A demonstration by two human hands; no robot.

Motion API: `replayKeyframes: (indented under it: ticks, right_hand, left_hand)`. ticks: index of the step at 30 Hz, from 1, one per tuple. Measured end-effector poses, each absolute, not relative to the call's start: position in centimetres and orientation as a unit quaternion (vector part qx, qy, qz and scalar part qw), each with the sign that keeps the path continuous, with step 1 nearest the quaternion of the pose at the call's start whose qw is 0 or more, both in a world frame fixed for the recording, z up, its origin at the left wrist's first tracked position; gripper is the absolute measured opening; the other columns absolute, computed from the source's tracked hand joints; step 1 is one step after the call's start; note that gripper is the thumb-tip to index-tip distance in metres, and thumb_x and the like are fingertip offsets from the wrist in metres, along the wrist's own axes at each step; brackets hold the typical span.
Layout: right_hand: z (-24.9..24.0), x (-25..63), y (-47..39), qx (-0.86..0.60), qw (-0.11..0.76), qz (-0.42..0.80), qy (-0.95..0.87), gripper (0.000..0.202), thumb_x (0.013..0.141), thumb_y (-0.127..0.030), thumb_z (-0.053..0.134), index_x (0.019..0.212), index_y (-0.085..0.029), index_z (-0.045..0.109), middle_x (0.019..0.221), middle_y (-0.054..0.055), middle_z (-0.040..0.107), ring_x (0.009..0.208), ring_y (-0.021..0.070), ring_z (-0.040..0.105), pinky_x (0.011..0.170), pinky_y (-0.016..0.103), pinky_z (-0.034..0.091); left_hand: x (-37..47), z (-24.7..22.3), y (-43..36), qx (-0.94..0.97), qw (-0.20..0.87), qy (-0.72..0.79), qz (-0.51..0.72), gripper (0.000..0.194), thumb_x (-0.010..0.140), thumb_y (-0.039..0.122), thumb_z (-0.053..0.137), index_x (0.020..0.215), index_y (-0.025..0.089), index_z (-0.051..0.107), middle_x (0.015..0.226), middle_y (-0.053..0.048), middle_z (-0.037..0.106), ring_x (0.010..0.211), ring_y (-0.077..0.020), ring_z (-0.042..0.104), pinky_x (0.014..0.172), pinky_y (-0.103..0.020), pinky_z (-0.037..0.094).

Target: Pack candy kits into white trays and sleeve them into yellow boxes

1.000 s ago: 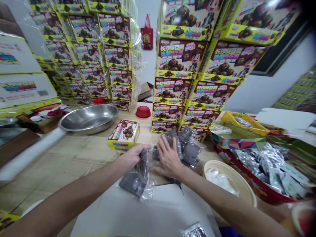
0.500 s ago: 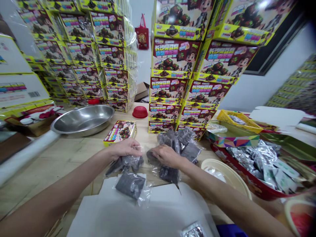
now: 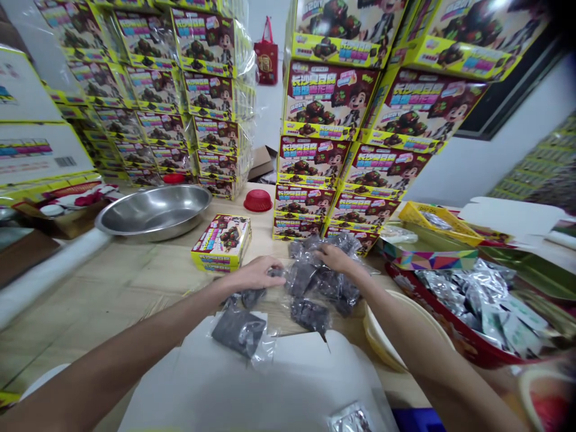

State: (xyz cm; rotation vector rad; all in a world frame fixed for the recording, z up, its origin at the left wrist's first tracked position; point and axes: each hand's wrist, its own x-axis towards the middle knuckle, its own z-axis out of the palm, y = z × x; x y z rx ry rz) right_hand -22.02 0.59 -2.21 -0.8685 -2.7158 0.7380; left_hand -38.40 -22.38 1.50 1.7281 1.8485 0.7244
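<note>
Several dark grey packets in clear plastic (image 3: 310,315) lie piled on the table before the box stack. My right hand (image 3: 335,258) rests on the back of this pile, its fingertips down among the packets. My left hand (image 3: 265,274) is left of the pile with curled fingers, above a few more dark packets; what lies between its fingers is too small to make out. One grey packet (image 3: 238,330) sits on the flat white cardboard (image 3: 252,390). A small printed box (image 3: 221,243) stands behind my left wrist.
Tall stacks of printed boxes (image 3: 315,96) rise behind. A steel basin (image 3: 155,213) and red plastic bowl (image 3: 258,200) stand at the back. On the right are a cream tub (image 3: 387,336) and red tray (image 3: 504,354) of silver sachets.
My right hand has moved back and right onto the packet pile, and the dark packet it held is now in the pile. My left hand has shifted slightly right.
</note>
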Motion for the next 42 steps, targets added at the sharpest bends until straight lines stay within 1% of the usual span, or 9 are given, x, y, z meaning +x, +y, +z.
replayKeyframes:
  ticks: [6, 9, 13, 17, 19, 22, 28, 33, 42]
  right_hand:
    - [0.8, -21.6, 0.3, -0.304, 0.15, 0.278, -0.899, 0.026, 0.063, -0.019, 0.064, 0.089, -0.016, 0.066, 0.072, 0.001, 0.063, 0.073, 0.0187, 0.059, 0.067, 0.029, 0.045]
    - [5.6, -21.3, -1.3, -0.228, 0.214, 0.386, -0.868, 0.029, 0.067, -0.029, 0.065, 0.093, -0.016, 0.067, 0.074, 0.001, 0.064, 0.068, 0.0155, 0.057, 0.062, 0.026, 0.044]
    - [12.1, -20.7, -4.2, -0.134, 0.204, 0.512, -0.823, 0.032, 0.066, -0.036, 0.073, 0.091, -0.018, 0.068, 0.073, 0.002, 0.065, 0.063, 0.0136, 0.055, 0.057, 0.025, 0.042]
    - [14.7, -20.5, -5.5, -0.081, 0.162, 0.559, -0.809, 0.033, 0.065, -0.032, 0.076, 0.095, -0.019, 0.069, 0.079, 0.003, 0.066, 0.063, 0.0132, 0.056, 0.056, 0.024, 0.043]
    - [14.8, -20.6, -5.4, -0.074, 0.137, 0.578, -0.801, 0.037, 0.064, -0.031, 0.077, 0.098, -0.02, 0.068, 0.079, 0.003, 0.067, 0.062, 0.0131, 0.057, 0.055, 0.023, 0.043]
    - [14.0, -20.6, -4.5, -0.077, 0.108, 0.598, -0.791, 0.041, 0.061, -0.028, 0.078, 0.1, -0.019, 0.067, 0.08, 0.003, 0.067, 0.062, 0.0124, 0.058, 0.056, 0.022, 0.044]
    - [10.9, -20.6, -2.6, -0.087, 0.046, 0.567, -0.818, 0.038, 0.063, -0.031, 0.077, 0.096, -0.015, 0.068, 0.08, 0.003, 0.068, 0.064, 0.0107, 0.058, 0.058, 0.021, 0.044]
    - [8.4, -21.3, -2.0, -0.078, -0.012, 0.561, -0.824, 0.031, 0.062, -0.03, 0.075, 0.089, -0.015, 0.069, 0.071, -0.001, 0.064, 0.06, 0.0085, 0.054, 0.055, 0.018, 0.041]
    - [5.4, -19.1, -0.8, -0.179, 0.221, 0.626, -0.726, 0.033, 0.053, -0.028, 0.08, 0.08, -0.014, 0.067, 0.07, 0.0, 0.064, 0.057, 0.0095, 0.054, 0.053, 0.021, 0.04]
  left_hand:
    - [-38.8, 1.3, -21.6, 0.592, 0.238, 0.704, 0.313, 0.031, 0.071, 0.036, 0.062, 0.088, 0.011, 0.068, 0.087, -0.008, 0.069, 0.082, -0.0204, 0.061, 0.072, -0.027, 0.045]
    - [-38.8, 1.7, -21.1, 0.56, 0.224, 0.688, 0.403, 0.053, 0.065, 0.038, 0.07, 0.112, 0.014, 0.061, 0.111, -0.012, 0.063, 0.098, -0.0243, 0.058, 0.081, -0.031, 0.045]
    - [-38.4, 3.4, -20.2, 0.541, 0.281, 0.594, 0.525, 0.091, 0.057, 0.032, 0.078, 0.137, 0.022, 0.036, 0.147, -0.012, 0.031, 0.132, -0.0272, 0.032, 0.102, -0.037, 0.032]
    - [-38.2, 5.6, -19.3, 0.533, 0.404, 0.446, 0.595, 0.072, 0.059, 0.017, 0.066, 0.128, 0.021, 0.048, 0.134, -0.008, 0.048, 0.122, -0.0231, 0.043, 0.099, -0.034, 0.035]
    - [-38.6, 6.3, -19.2, 0.535, 0.435, 0.409, 0.598, 0.05, 0.058, 0.014, 0.062, 0.108, 0.017, 0.06, 0.109, -0.006, 0.062, 0.103, -0.0194, 0.055, 0.088, -0.03, 0.041]
    - [-39.2, 6.3, -19.7, 0.54, 0.459, 0.446, 0.547, 0.019, 0.058, 0.016, 0.067, 0.075, 0.014, 0.059, 0.076, -0.002, 0.063, 0.074, -0.0138, 0.058, 0.07, -0.025, 0.043]
    - [-39.3, 4.6, -22.0, 0.532, 0.479, 0.536, 0.447, 0.022, 0.066, 0.031, 0.067, 0.07, 0.014, 0.055, 0.055, 0.004, 0.051, 0.048, -0.008, 0.045, 0.049, -0.02, 0.032]
    - [-39.2, 5.9, -22.2, 0.646, 0.399, 0.572, 0.31, 0.013, 0.065, 0.025, 0.063, 0.063, 0.014, 0.057, 0.056, 0.004, 0.05, 0.053, -0.0085, 0.042, 0.05, -0.019, 0.03]
    - [-42.7, 4.0, -22.8, 0.37, 0.349, 0.661, 0.552, 0.024, 0.056, 0.03, 0.067, 0.062, 0.016, 0.049, 0.043, 0.008, 0.042, 0.039, -0.0063, 0.035, 0.042, -0.018, 0.023]
